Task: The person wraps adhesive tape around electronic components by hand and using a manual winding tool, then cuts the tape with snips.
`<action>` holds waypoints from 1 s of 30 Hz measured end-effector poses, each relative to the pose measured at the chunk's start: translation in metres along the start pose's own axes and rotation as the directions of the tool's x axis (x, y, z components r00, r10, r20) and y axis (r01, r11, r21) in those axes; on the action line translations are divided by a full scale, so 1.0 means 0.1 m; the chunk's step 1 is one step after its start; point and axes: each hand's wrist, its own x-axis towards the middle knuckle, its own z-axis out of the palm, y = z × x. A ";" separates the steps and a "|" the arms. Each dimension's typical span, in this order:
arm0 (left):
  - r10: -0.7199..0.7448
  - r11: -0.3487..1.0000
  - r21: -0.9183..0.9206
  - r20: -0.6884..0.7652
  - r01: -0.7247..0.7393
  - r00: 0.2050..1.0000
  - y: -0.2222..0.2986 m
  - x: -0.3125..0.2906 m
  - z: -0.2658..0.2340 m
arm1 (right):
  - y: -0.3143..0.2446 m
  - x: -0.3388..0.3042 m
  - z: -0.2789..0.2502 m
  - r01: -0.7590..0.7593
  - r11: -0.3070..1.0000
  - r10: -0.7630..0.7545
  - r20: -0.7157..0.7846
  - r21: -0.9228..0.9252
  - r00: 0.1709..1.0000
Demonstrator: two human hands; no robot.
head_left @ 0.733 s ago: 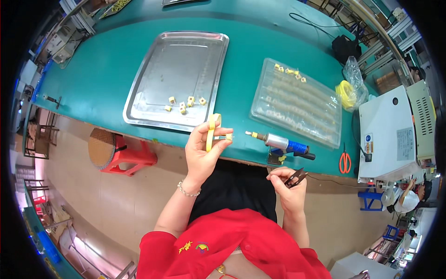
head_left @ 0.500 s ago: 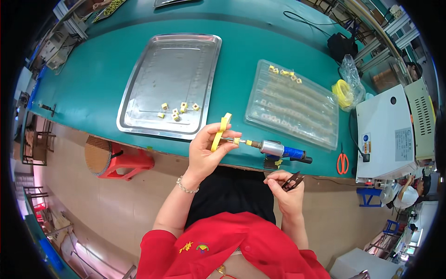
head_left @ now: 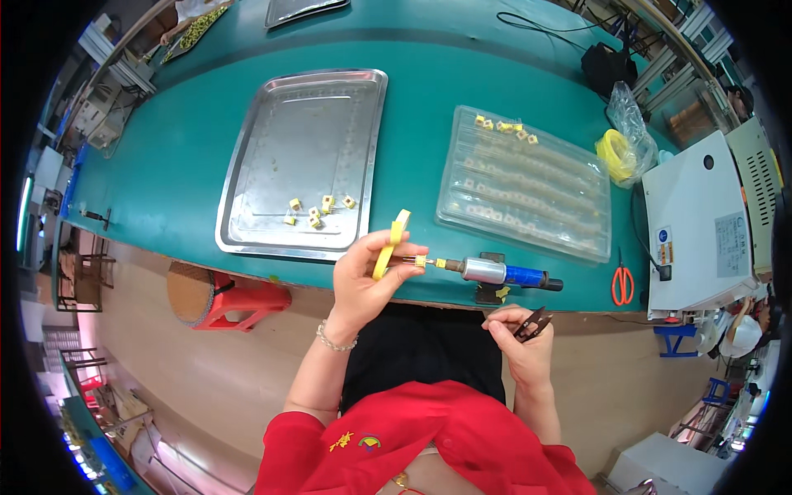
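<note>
Close to the table's front edge, my left hand (head_left: 363, 276) pinches a small yellow coil bobbin (head_left: 421, 261) with pins between thumb and fingertips. A roll of yellow tape (head_left: 391, 245) sits at the fingers of the same hand. The bobbin is beside the tip of a silver and blue spindle tool (head_left: 495, 271), which has a yellow piece (head_left: 440, 263) near its end; whether they touch I cannot tell. Lower right, my right hand (head_left: 521, 346) is closed around dark thread snips (head_left: 535, 324), clear of the spindle tool.
Several yellow bobbins (head_left: 314, 217) lie in a metal tray (head_left: 301, 148) on the left. A clear plastic tray (head_left: 528, 165) holding rows of parts is on the right. Orange-handled scissors (head_left: 622, 285), a yellow coil (head_left: 613, 155) and a white machine (head_left: 693, 223) stand farther right. A red stool (head_left: 239, 305) is below.
The whole view has shifted slightly. My right hand with the snips has moved a little to the right. My left hand keeps its hold on the bobbin beside the spindle tool.
</note>
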 end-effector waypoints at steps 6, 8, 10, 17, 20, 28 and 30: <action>0.050 0.998 0.034 0.054 -0.052 0.997 -0.01 0.01 0.10 | 0.06 0.02 -0.10 0.019 1.000 -0.019 0.026 0.023 0.999; 0.038 0.999 -0.008 0.046 -0.038 0.998 -0.05 0.02 0.08 | 0.06 0.03 -0.06 0.009 0.999 -0.009 -0.021 0.035 1.000; 0.072 0.994 0.068 0.110 -0.080 0.991 -0.05 0.03 0.08 | 0.08 0.04 -0.07 0.008 0.999 -0.008 0.007 0.045 1.000; -0.069 0.973 -0.227 -0.103 0.044 0.992 -0.01 -0.10 0.09 | -0.10 0.04 0.10 0.155 0.986 -0.151 0.063 -0.061 0.986; -0.037 0.982 -0.187 -0.229 -0.007 0.973 0.03 -0.31 -0.12 | -0.26 0.06 0.13 0.267 0.944 -0.254 0.090 -0.193 0.963; -0.303 0.784 -0.495 0.220 0.374 0.927 0.35 -0.86 0.19 | -0.65 0.21 0.47 0.345 0.833 -0.105 0.488 -0.433 0.866; -0.299 0.786 -0.488 0.238 0.380 0.924 0.33 -0.90 0.21 | -0.65 0.23 0.49 0.381 0.801 -0.094 0.532 -0.461 0.841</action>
